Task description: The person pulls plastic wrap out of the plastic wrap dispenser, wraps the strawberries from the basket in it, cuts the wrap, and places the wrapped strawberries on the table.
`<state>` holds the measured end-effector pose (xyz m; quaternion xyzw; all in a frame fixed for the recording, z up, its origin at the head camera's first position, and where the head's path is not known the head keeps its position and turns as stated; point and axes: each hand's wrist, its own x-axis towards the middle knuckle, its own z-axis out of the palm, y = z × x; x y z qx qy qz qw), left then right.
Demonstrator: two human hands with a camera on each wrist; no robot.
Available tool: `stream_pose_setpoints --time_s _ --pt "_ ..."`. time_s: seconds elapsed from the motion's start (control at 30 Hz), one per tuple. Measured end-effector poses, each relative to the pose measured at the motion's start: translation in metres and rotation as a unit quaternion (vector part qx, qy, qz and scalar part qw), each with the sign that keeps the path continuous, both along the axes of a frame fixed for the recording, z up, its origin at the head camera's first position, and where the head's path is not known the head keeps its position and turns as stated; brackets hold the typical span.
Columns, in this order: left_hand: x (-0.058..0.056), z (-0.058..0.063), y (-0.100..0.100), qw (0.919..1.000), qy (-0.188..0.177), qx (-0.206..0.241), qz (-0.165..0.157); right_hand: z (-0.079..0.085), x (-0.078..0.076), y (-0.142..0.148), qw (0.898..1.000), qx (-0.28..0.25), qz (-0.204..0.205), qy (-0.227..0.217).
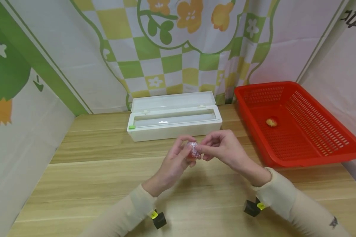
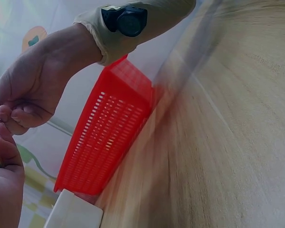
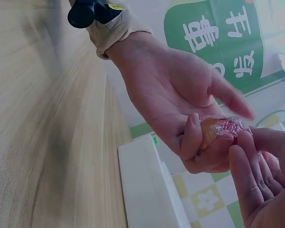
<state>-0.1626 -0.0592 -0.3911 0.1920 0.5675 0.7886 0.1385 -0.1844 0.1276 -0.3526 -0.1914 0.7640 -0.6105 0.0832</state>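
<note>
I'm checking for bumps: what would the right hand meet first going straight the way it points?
Right at its fingertips, the film-wrapped item; behind that, probably the left hand, though depth is unclear.

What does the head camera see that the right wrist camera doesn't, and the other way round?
Only the head view shows the red basket, the yellowish lump inside it and the black writing.

Only the right wrist view shows the rows of white writing on green.

Both show the left hand, right hand, shiny wrapped thing, white box and wooden table.
</note>
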Motion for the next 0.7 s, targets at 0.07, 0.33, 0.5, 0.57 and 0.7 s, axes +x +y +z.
stream_pose_setpoints --time_s 0.07,0.33,0.5,0.57,0.7 --pt "0.0001 0.0002 -0.0001 0.9999 0.002 -0.012 0.009 0.0003 -0.0002 -0.0004 1.000 -0.004 0.004 -0.009" --pt "-0.0003 0.0009 -0.0012 0.9969 0.028 -0.070 0.022 -0.0036 -0.0024 0.0011 0.999 -0.016 0.047 -0.021" --pt "0.0002 0.0034 0.0000 0.9981 0.016 -0.056 0.019 -0.0065 -0.0036 0.0018 0.996 -0.038 0.082 -0.020" --pt "0.0006 0.0046 0.0005 0.9989 0.005 -0.044 0.016 -0.0072 -0.0037 0.0020 0.994 -0.045 0.096 -0.014" --pt "0.0014 0.0072 -0.0002 0.9994 -0.020 -0.024 0.012 -0.0067 -0.0035 0.0032 0.992 -0.054 0.118 0.002"
